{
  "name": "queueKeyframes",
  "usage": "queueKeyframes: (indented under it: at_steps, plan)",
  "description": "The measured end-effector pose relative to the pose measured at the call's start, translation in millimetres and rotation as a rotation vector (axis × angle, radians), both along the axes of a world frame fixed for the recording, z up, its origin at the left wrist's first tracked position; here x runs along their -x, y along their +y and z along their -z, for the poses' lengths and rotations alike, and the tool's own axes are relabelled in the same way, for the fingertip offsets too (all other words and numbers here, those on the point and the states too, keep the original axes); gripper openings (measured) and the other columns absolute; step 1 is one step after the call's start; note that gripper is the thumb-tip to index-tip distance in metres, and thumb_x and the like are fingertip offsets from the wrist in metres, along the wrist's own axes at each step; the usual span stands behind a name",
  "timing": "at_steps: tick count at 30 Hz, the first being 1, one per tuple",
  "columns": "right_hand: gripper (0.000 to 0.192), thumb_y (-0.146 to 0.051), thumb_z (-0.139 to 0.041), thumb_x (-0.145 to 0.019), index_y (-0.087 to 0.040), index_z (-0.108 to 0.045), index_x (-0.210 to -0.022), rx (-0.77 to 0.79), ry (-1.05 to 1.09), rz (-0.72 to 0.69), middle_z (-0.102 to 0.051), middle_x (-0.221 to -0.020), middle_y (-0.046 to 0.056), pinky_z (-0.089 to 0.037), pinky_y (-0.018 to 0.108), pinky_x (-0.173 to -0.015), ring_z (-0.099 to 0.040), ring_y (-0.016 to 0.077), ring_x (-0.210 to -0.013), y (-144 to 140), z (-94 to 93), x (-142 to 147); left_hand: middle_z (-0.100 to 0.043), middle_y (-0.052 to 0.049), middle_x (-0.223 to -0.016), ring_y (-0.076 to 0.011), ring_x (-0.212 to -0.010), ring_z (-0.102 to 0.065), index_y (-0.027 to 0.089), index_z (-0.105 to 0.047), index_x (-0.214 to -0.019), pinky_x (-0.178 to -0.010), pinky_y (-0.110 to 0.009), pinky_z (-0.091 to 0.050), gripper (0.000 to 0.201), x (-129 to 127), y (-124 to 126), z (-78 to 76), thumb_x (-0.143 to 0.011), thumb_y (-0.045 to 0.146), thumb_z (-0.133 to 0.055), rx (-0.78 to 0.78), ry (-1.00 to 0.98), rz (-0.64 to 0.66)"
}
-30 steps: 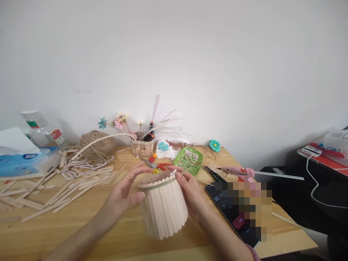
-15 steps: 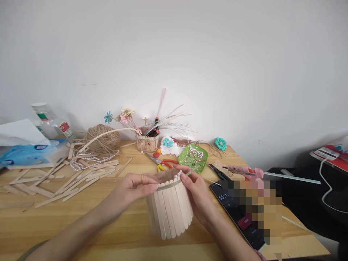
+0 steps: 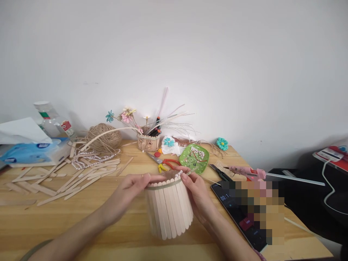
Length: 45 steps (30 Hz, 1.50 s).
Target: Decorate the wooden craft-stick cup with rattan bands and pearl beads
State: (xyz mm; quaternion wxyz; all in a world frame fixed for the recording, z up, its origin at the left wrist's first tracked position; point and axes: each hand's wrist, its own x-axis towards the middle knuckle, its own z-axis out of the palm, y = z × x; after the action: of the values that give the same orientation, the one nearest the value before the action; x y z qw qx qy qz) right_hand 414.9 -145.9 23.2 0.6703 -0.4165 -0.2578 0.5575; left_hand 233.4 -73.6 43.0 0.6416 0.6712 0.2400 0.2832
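A round container of pale craft sticks [image 3: 170,208] tilts toward me above the table, a thin greenish ribbon [image 3: 154,187] running round it just below the rim. My left hand [image 3: 130,188] is closed on the left rim, its fingers reaching along the top edge. On the right rim, my right hand [image 3: 197,188] pinches the container between thumb and fingers, next to a short row of white pearl beads [image 3: 178,174]. A loose ribbon end sticks out past the right thumb. The container's inside is mostly hidden.
Behind stand scissors [image 3: 160,161], a green dish [image 3: 194,159] of beads, a small flower pot [image 3: 148,143] and a twine ball [image 3: 104,137]. Loose craft sticks [image 3: 78,181] and tissues [image 3: 32,152] lie left. At right are a cutter [image 3: 220,173], a phone [image 3: 231,210] and a pink glue gun [image 3: 247,172].
My left hand has slid a little along the rim, its thumb moving back and left. The right hand keeps its grip, and the view has shifted slightly.
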Motion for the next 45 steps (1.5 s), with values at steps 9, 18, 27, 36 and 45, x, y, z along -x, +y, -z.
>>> queueKeyframes:
  at_steps: [9,18,27,36,45]
  plan:
    - [0.033,-0.036,-0.078,-0.063,-0.019,-0.065,-0.087,-0.001,0.038,0.016,-0.066,-0.081,0.001,-0.042,0.027,-0.073,-0.058,0.0155,-0.076,0.4,-1.1,1.9,-0.070,-0.002,-0.079,-0.0185,-0.079,-0.063,0.021,-0.069,-0.077,-0.075,-0.030,-0.050,0.009,-4.8,-4.3,2.8,-0.070,0.026,-0.072,-0.252,-0.097,-0.226]
    - [0.034,-0.037,-0.077,-0.065,-0.018,-0.063,-0.089,-0.017,-0.020,0.035,-0.066,-0.087,0.003,-0.042,0.029,-0.078,-0.058,0.0179,-0.084,0.4,0.2,0.8,-0.069,-0.002,-0.091,-0.0201,-0.093,-0.060,0.023,-0.065,-0.083,-0.092,-0.041,-0.043,0.014,-0.7,-2.1,-0.1,-0.076,0.011,-0.063,-0.712,-0.156,-0.248]
    - [0.038,-0.039,-0.077,-0.064,-0.018,-0.063,-0.091,0.013,-0.034,0.038,-0.066,-0.089,0.003,-0.042,0.028,-0.074,-0.059,0.0188,-0.083,0.0,0.9,-0.7,-0.037,0.006,-0.052,-0.0124,-0.055,-0.042,0.022,-0.044,-0.069,-0.086,-0.039,-0.045,0.027,9.9,-1.3,-11.6,-0.094,0.027,-0.035,-0.573,-0.315,-0.449]
    - [0.038,-0.039,-0.077,-0.063,-0.018,-0.063,-0.091,-0.005,-0.029,0.027,-0.067,-0.086,0.003,-0.042,0.030,-0.075,-0.060,0.0188,-0.080,0.3,0.3,-0.6,-0.063,0.000,-0.072,-0.0165,-0.074,-0.052,0.024,-0.064,-0.084,-0.068,-0.031,-0.045,0.017,4.7,-0.1,-15.0,-0.074,0.010,-0.065,-1.174,-0.043,-0.341]
    - [0.036,-0.037,-0.079,-0.061,-0.021,-0.063,-0.089,-0.015,-0.041,0.040,-0.065,-0.084,0.001,-0.042,0.029,-0.075,-0.058,0.0175,-0.079,0.2,2.3,-3.2,-0.068,0.000,-0.076,-0.0187,-0.076,-0.054,0.020,-0.063,-0.089,-0.069,-0.030,-0.046,0.024,5.8,-5.5,-8.2,-0.069,0.008,-0.068,-1.558,0.099,-0.396]
